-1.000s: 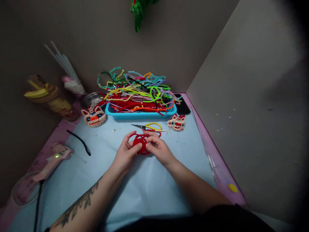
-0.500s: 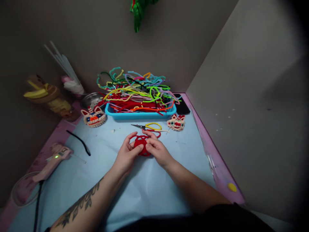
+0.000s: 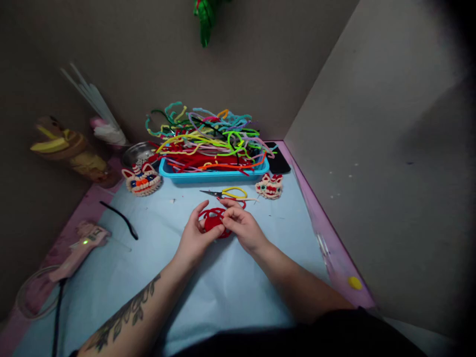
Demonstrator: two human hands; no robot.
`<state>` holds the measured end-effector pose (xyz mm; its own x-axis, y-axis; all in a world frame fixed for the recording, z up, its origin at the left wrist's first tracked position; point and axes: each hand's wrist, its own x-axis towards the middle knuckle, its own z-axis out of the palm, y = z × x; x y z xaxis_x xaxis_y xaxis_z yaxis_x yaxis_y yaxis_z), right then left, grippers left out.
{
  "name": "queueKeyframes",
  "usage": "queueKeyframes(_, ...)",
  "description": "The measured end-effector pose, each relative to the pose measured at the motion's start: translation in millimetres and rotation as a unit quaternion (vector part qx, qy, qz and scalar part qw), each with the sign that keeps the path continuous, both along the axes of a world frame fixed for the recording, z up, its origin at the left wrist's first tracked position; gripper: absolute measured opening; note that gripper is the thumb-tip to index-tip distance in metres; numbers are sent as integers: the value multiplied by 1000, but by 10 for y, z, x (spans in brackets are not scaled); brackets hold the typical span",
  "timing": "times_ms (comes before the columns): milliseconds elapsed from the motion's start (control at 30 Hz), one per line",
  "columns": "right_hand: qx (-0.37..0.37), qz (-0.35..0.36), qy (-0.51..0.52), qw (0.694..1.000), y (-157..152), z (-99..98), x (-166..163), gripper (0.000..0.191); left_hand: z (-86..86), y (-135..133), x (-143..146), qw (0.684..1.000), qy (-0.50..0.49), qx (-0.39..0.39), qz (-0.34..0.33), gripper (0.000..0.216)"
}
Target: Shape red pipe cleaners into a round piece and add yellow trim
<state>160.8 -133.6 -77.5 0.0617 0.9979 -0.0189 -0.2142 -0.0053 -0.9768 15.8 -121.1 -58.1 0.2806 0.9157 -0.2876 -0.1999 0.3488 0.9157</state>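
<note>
A round red pipe-cleaner piece sits between both hands, just above the light blue table cover. My left hand grips its left side, thumb pressed on the front and fingers curled behind. From the right, my right hand pinches a red strand at the top of the piece. Beyond the hands lie scissors with yellow and red handles.
A blue tray heaped with coloured pipe cleaners stands at the back, a black phone to its right. Two small lion-head figures flank the tray. A pink glue gun and a black strip lie left. Walls close in behind and right.
The view drifted slightly. My fingers shifted on the red piece, which turned a little; both hands stay in the same place.
</note>
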Motion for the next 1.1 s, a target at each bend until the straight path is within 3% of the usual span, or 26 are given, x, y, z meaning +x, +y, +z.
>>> queueKeyframes(167,-42,-8,86,995,17,5,-20,17,54,10,-6,999,30,-7,-16,91)
queueKeyframes(467,-51,-28,109,992,31,28,-4,18,58,-15,17,999,25,-10,-45,98)
queueKeyframes(667,-33,-10,83,996,39,-6,36,21,31,13,2,999,-3,-37,-20,98)
queueKeyframes(933,88,15,-129,988,-5,20,108,9,72,74,-24,990,-79,-113,20,91)
queueKeyframes(1100,238,-39,-285,928,-47,67,89,9,43,66,-30,991,-54,-115,34,91)
